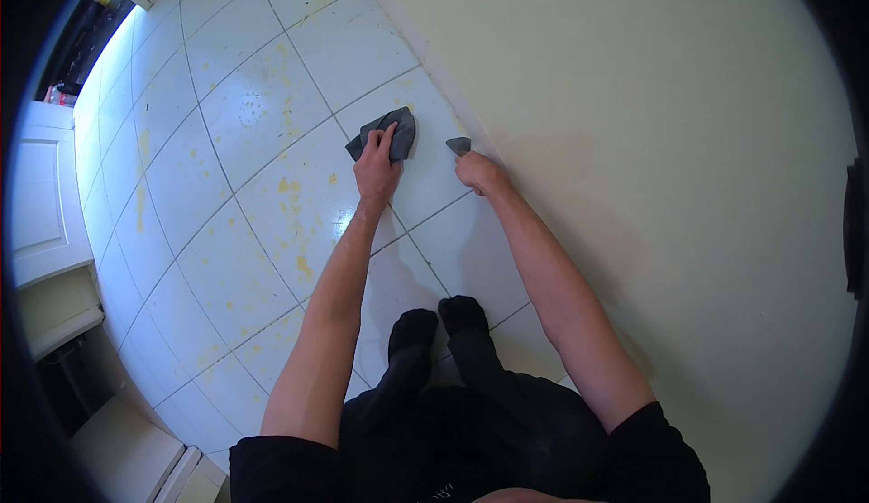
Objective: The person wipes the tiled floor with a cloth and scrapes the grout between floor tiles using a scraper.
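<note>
A folded dark grey cloth [405, 137] lies against the white tiled floor [258, 150], close to the wall's foot. My left hand [376, 170] presses on it from above, fingers bent and gripping its folds. To the right, my right hand [480, 174] is closed around the handle of a putty knife [458, 145]. Its flat grey blade shows beyond my fist, near the corner where floor meets wall; the handle is hidden in my fingers. Yellow specks and blotches [290, 197] are scattered over the tiles left of the cloth.
A plain cream wall [670, 168] rises along the whole right side. My feet in black socks [413, 331] stand on the tiles just below my hands. White cabinets [47, 191] line the left edge, with a dark opening among them. A dark object [854, 231] shows at the far right rim.
</note>
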A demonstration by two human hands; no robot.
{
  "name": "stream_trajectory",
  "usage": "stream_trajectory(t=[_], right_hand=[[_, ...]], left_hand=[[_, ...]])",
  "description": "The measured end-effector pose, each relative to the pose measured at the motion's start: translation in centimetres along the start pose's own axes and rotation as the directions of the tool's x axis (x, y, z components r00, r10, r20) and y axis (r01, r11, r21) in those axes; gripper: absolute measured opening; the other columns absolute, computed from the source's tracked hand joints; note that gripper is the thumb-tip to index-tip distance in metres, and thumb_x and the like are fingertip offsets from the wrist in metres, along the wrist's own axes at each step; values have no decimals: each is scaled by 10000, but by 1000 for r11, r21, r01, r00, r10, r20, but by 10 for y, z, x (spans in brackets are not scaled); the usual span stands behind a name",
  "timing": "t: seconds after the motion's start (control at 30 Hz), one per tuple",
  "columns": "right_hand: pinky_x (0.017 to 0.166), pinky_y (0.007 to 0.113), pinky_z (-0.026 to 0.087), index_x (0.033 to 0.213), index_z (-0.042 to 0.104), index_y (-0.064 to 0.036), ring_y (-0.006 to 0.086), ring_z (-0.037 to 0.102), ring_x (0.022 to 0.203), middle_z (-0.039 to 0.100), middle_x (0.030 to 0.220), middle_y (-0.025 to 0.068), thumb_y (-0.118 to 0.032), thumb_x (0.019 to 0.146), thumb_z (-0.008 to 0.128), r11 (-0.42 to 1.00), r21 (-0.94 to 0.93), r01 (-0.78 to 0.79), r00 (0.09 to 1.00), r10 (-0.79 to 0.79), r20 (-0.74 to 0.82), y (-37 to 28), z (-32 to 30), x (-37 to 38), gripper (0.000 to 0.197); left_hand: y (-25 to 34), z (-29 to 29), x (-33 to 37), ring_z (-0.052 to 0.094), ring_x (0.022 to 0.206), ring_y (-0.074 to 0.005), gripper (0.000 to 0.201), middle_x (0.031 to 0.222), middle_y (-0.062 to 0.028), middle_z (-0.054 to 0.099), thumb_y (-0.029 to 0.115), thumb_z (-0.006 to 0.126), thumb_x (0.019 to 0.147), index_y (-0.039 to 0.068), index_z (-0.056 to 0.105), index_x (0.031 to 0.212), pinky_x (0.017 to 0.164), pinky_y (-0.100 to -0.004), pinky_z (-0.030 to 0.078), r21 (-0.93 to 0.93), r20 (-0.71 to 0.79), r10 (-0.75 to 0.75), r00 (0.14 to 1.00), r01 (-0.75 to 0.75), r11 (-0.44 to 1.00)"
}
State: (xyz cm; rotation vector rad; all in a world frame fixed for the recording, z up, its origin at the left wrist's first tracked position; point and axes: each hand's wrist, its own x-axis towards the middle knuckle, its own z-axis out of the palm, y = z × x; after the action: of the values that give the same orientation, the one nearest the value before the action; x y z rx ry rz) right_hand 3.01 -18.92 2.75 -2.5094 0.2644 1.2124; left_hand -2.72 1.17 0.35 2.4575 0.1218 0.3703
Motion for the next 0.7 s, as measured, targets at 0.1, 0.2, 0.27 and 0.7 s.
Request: stream_trajectory(t=[0.1, 0.2, 0.27, 0.7], right_hand=[[415, 428, 377, 1062, 619, 0, 228, 497, 429, 563, 585, 128, -341, 1022, 426, 998, -68, 17, 999, -14, 49, -4, -6, -6, 393], [400, 421, 348, 1003, 596, -3, 211, 448, 399, 488, 515, 93, -350, 1031, 409, 997, 14, -70, 994, 69, 81, -10, -17, -10, 396], [395, 420, 335, 976, 584, -4, 207, 431, 390, 469, 502, 84, -351, 1035, 402, 997, 57, -55, 997, 52, 52, -13, -15, -16, 397], [378, 375, 319, 982, 589, 7, 181, 419, 384, 453, 504, 73, -377, 1048, 384, 968, 235, 93, 973, -38, -228, 4, -6, 10, 440]], left_hand=[[-1, -1, -1, 653, 982, -277, 639, 1114, -39, 584, 23, 652, 733, 202, 577, 1341, 769, -395, 554, -13, 15, -23, 1000, 23, 1000], [2, 1, 1, 653, 982, -277, 638, 1112, -40, 583, 22, 643, 734, 203, 576, 1343, 767, -396, 554, -19, 13, -5, 1000, 5, 1000], [0, 2, -1, 653, 980, -277, 637, 1111, -41, 582, 25, 642, 735, 202, 575, 1344, 765, -397, 554, -18, 12, -8, 1000, 8, 1000], [20, 13, 9, 655, 962, -282, 627, 1109, -41, 577, 38, 653, 739, 203, 577, 1338, 755, -396, 551, -51, -2, 15, 1000, -15, 999]])
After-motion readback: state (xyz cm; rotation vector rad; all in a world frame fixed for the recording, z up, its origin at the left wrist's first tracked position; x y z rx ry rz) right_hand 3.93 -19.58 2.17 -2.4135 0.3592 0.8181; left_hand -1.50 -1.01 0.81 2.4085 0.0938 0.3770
